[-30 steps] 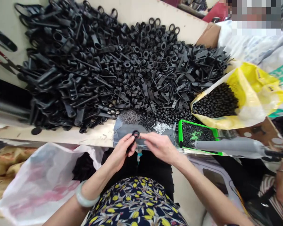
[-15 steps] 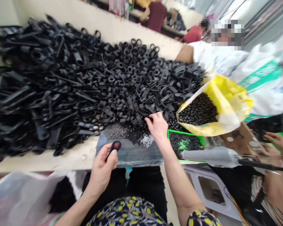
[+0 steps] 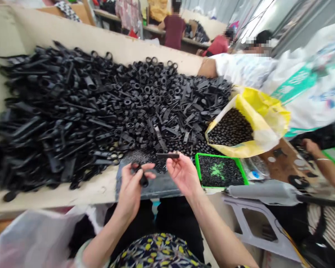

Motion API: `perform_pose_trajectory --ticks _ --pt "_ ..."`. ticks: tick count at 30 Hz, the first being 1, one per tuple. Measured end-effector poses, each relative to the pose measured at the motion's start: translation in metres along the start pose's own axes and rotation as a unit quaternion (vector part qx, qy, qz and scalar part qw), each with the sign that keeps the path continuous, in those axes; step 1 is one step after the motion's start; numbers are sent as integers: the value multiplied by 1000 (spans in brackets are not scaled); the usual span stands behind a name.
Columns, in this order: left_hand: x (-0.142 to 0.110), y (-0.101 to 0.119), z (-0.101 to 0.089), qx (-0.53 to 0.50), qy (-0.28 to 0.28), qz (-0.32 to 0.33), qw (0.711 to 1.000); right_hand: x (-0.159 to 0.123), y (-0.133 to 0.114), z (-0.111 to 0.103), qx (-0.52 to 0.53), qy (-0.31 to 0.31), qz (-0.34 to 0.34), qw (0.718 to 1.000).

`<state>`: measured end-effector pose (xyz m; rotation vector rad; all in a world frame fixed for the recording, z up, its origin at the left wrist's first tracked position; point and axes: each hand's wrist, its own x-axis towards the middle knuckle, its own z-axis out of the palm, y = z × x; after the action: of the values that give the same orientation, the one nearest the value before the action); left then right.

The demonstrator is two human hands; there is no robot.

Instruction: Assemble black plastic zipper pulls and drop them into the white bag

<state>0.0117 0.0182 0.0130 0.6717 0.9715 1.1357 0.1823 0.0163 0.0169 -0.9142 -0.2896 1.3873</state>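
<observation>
My left hand (image 3: 130,193) is closed around a black plastic piece (image 3: 143,180) with a rounded, tube-like end that points toward me. Some of its fingers stretch out to the right. Pinched in the fingertips of my right hand (image 3: 184,174) is a flat black strip (image 3: 167,156), held roughly level. Both hands are over a dark grey mat (image 3: 163,189) at the table's front edge, a small gap between them. Behind them spreads a large heap of black plastic parts (image 3: 100,111), among them rings, flat strips and long pieces.
Right of my right hand stands a green-rimmed tray (image 3: 242,172) of small dark pieces. Beyond it, an open yellow bag (image 3: 264,121) holds dark beads. A grey cylindrical tool (image 3: 264,191) lies at the front right. Another person's hand (image 3: 311,147) is at the far right.
My right hand has come back from the heap with the flat strip. My left hand has turned the black piece and moved slightly right. The camera view has shifted.
</observation>
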Motion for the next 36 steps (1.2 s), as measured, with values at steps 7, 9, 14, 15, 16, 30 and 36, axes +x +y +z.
perform_pose_trajectory --ticks 7,9,14,15,16,30,36 --pt "-2 -22 -5 17 8 32 999 -47 60 -12 -20 13 111 993" --pt "-4 -21 -17 32 10 17 999 -47 55 -25 -198 5 44 979" --pt "-13 -16 -35 25 -28 -82 996 -45 31 -44 -585 -168 -262 749" --pt "-14 -16 -35 10 -27 -96 995 -46 29 -44 -611 -217 -290 704" --pt "-16 -16 -34 -6 -22 -107 994 -46 28 -42 -623 -251 -311 673" --pt "-31 -16 -21 -121 -50 -104 986 -78 66 -28 -600 -147 -350 704" --pt "-31 -22 -18 -130 -21 -96 987 -81 67 -20 -588 -116 -361 715"
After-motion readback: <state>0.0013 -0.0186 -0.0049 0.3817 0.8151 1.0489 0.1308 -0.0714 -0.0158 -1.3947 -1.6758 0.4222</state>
